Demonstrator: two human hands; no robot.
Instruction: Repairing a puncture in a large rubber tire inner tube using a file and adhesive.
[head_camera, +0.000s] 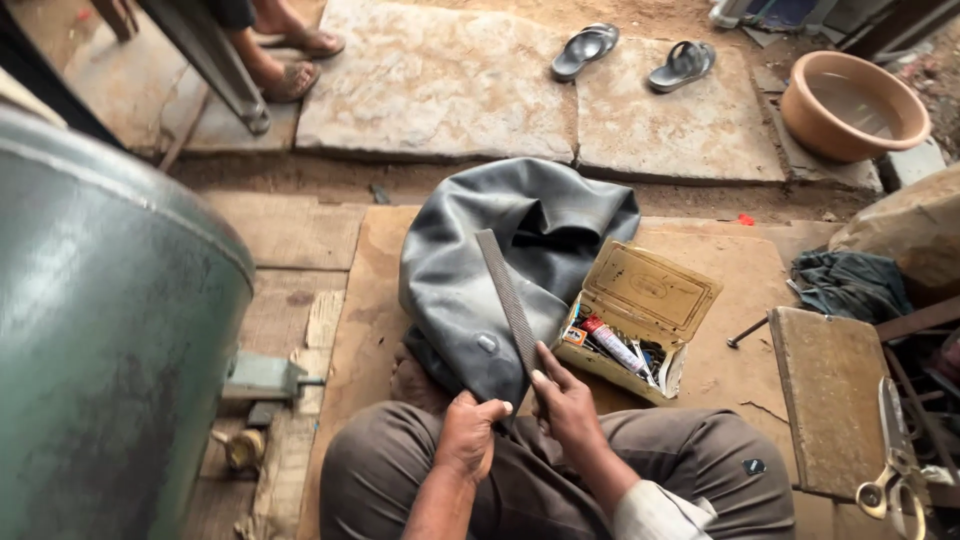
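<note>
At the far left a big green drum (100, 330) is filling the edge of the view, with a small metal fitting (262, 376) lying on the planks beside it. Behind it, someone's sandalled feet (290, 60) are resting on the stone slabs.

The seated person is working over their knees. The left hand (468, 432) is closing in a fist on the lower edge of the tube (500, 270), a limp black inner tube that is draping from the lap out onto the board (360, 320). A little to its right, the right hand (566, 398) is gripping the near end of a long flat file (508, 300), fingers wrapped round it, the blade lying slantwise across the rubber and pointing away.

Just beside the tube, an open yellowish tin (650, 295) is sitting with its lid tipped back, small tubes and bits showing inside. Two grey sandals (632, 55) are lying on the slab beyond. Farther right a brown basin (850, 105) is holding water, a dark rag (850, 285) is lying crumpled, and scissors (895, 470) are lying at the edge of a worn block (825, 400).
</note>
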